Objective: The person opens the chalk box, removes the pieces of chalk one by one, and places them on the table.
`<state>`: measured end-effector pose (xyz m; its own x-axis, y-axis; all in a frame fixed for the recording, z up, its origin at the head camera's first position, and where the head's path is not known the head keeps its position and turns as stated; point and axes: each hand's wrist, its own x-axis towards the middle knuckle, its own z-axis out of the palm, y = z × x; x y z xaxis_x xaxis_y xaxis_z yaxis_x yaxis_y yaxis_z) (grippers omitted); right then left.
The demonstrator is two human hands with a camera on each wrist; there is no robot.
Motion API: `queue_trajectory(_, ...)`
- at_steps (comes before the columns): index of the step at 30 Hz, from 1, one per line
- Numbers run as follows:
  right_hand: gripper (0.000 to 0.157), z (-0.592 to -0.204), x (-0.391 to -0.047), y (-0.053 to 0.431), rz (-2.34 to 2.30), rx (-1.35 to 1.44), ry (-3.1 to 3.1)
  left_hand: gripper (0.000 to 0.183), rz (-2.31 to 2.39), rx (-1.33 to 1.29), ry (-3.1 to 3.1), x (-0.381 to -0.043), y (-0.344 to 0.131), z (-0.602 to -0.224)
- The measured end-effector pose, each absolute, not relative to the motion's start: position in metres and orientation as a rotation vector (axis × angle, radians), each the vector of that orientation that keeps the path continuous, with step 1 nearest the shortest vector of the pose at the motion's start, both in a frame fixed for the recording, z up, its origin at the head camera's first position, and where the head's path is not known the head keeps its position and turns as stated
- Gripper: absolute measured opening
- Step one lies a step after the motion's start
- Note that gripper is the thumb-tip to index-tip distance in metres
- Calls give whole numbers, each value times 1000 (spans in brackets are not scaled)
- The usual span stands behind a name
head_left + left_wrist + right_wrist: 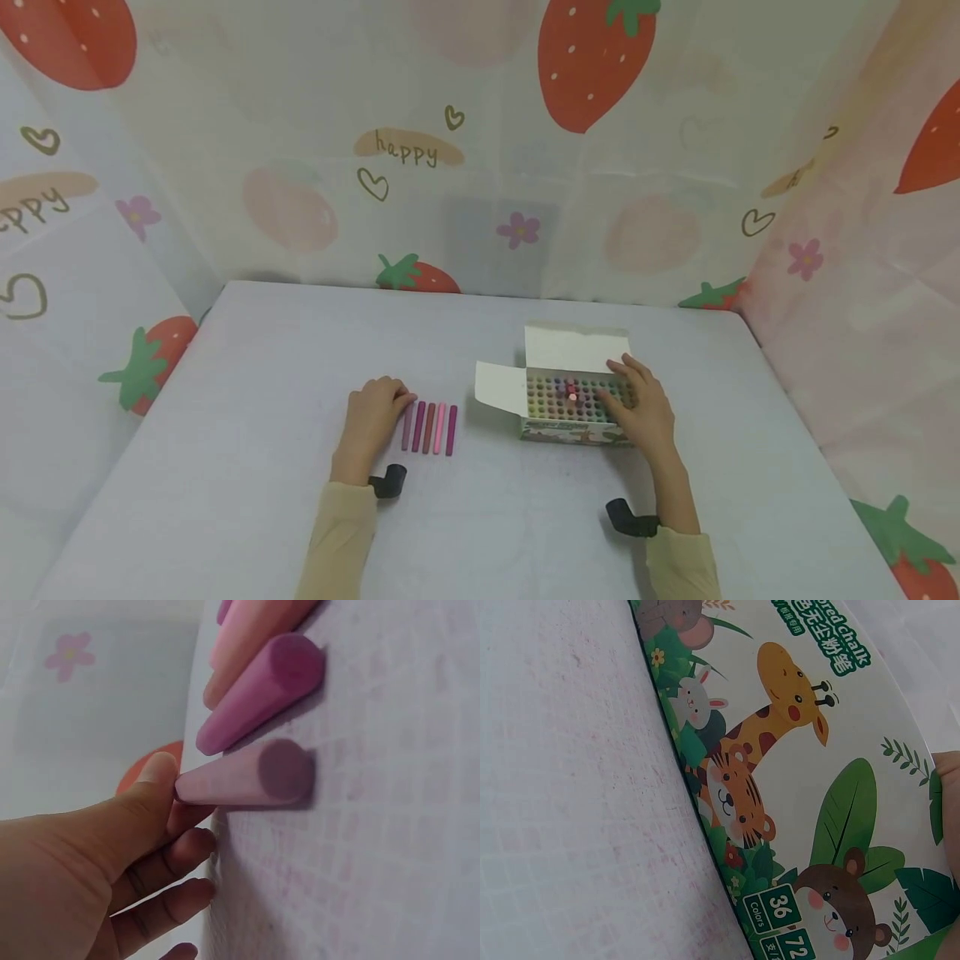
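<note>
as the left hand (372,421) pinches the mauve chalk cylinder (232,783), straighten it gently. the right hand (648,414) spreads loosely over the white cardboard box (558,431).

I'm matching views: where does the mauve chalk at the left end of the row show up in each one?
Head: the mauve chalk lies left of centre, below mid-height.
Left wrist: at centre, lowest of the chalks in view.
Right wrist: not in it.
Shared landmark: the left hand, at the chalk's far end in the head and left wrist views; the right wrist view lacks it.
</note>
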<state>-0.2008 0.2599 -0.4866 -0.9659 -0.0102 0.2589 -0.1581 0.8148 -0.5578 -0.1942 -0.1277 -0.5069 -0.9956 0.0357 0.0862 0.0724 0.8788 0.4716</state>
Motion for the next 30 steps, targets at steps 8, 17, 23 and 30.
queue_trajectory(8, 49, -487, -202, 259, 874, 123, -2755, 20, -801, -34, -2931, -196, -127, -510)
queue_trajectory(17, 48, -488, -201, 259, 876, 133, -2746, 19, -796, -26, -2921, -195, -128, -509)
queue_trajectory(23, 47, -488, -201, 258, 879, 143, -2737, 23, -777, -2, -2903, -195, -127, -502)
queue_trajectory(30, 48, -488, -202, 259, 887, 121, -2756, 23, -813, -33, -2831, -196, -122, -489)
